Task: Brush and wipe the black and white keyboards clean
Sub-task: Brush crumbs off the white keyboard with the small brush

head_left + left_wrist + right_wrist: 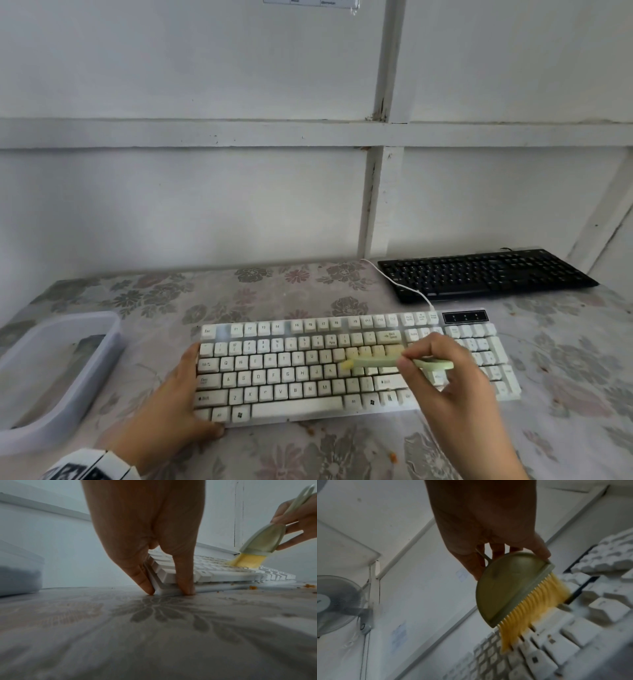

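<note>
The white keyboard (308, 370) lies in front of me on the flowered table. My left hand (178, 401) grips its near left corner, thumb on the front edge (186, 577) and fingers down the left side. My right hand (442, 373) pinches the handle of a pale green brush (394, 362) with yellow bristles (530, 609), which press into the keys right of centre. The brush (264, 539) also shows from the left wrist. The black keyboard (486, 274) sits at the back right, untouched.
A translucent plastic tub (51, 373) stands at the left of the table. Orange crumbs (253, 587) lie on the cloth by the white keyboard's front edge. A white cable (397, 282) runs from the white keyboard toward the wall. A fan (335, 604) is mounted on the wall.
</note>
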Demonstrator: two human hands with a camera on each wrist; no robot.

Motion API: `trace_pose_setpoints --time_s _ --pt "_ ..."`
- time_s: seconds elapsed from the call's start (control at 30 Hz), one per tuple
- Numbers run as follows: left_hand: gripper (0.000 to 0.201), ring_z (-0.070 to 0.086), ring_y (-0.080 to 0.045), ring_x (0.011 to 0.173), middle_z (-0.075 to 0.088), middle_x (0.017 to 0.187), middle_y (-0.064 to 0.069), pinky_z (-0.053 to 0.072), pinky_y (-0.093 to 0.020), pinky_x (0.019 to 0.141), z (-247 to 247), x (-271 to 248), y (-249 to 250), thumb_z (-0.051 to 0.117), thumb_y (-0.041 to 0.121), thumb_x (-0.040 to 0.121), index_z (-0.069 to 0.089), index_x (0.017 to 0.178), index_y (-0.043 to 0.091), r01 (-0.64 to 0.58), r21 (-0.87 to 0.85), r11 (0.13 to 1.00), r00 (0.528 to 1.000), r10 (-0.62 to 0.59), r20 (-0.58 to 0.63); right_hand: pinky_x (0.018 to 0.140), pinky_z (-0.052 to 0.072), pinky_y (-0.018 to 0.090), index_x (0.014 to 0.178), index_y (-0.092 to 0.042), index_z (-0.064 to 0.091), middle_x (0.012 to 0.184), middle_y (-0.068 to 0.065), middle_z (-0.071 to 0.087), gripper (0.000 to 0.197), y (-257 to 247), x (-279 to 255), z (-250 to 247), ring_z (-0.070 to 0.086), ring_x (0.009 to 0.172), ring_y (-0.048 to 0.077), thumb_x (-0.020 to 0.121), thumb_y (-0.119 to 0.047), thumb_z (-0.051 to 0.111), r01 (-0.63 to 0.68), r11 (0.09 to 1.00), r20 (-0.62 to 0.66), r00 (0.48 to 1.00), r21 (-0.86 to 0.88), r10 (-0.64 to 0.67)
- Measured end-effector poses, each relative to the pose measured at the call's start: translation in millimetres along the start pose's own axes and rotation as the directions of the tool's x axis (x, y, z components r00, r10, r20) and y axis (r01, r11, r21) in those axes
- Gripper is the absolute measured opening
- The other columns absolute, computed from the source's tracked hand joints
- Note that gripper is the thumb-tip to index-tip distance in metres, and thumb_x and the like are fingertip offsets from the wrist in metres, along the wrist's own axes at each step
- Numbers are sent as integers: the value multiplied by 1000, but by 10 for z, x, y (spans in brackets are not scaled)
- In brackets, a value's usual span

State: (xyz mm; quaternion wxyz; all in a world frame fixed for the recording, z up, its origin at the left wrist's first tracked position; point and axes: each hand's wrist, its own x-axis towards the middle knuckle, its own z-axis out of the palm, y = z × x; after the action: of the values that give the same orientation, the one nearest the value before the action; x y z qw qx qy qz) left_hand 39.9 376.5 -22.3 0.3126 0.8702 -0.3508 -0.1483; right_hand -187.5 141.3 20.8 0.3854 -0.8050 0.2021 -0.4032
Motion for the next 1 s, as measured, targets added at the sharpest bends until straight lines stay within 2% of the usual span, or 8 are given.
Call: trace_pose_setpoints --time_s 0.07,0.2,0.37,0.5,0.7,0.8,0.87,1.0 --pt "112 43 -5 117 39 128 16 39 -22 96 4 0 4 72 44 40 6 131 44 6 3 1000 1000 -6 0 69 39 9 78 -36 58 87 -16 63 34 -45 10 -19 55 86 8 75 -6 75 50 999 -16 999 -9 -50" --pt "111 43 -4 115 39 127 16 40 -20 91 0 6 2 73 43 41 6 129 44 8 13 1000 1000 -8 -1 71 45 25 74 -34 60 79 -10 63 32 -36 -1 5 59 81 13 76 -6 74 18 998 69 997 62 -22" --pt "111 41 -4 117 37 126 18 38 -21 94 14 13 -17 77 40 45 4 128 46 18 24 1000 1000 -18 2 70 40 11 76 -30 62 81 -9 65 24 69 63 -145 59 87 14 77 -10 74 -68 996 22 997 57 67" --pt "109 41 -4 116 37 126 17 38 -21 95 12 16 -17 77 40 43 4 124 50 10 22 1000 1000 -10 -3 69 44 19 72 -31 61 75 -9 63 26 -4 38 -144 58 78 13 77 -9 73 -34 996 87 996 77 27" --pt "103 41 -4 117 34 125 23 37 -20 94 -3 10 12 77 40 42 6 113 61 -13 5 1000 1000 13 -5 61 38 5 67 -31 58 83 -17 63 29 132 141 -482 56 80 11 78 -8 72 -83 983 -52 996 -161 76" --pt "104 39 -3 117 32 122 26 35 -17 90 2 5 24 77 39 43 5 114 61 -26 4 1000 1000 26 -3 57 38 9 70 -27 60 74 -11 64 24 93 190 -623 55 70 4 80 -8 70 -106 994 -69 992 -16 104" --pt "104 40 -3 116 33 122 26 34 -16 87 0 5 24 80 36 44 7 114 60 -17 -7 1000 1000 17 -1 62 40 13 74 -22 62 73 -7 64 18 86 190 -625 55 68 3 81 -8 69 -119 991 -15 993 58 120" --pt "105 40 -3 119 33 125 28 35 -18 92 -11 11 13 76 43 36 10 116 59 -24 -39 999 1000 24 -2 63 38 12 79 -23 62 74 -7 63 16 210 203 -694 54 68 3 83 -9 68 -146 989 29 989 24 145"
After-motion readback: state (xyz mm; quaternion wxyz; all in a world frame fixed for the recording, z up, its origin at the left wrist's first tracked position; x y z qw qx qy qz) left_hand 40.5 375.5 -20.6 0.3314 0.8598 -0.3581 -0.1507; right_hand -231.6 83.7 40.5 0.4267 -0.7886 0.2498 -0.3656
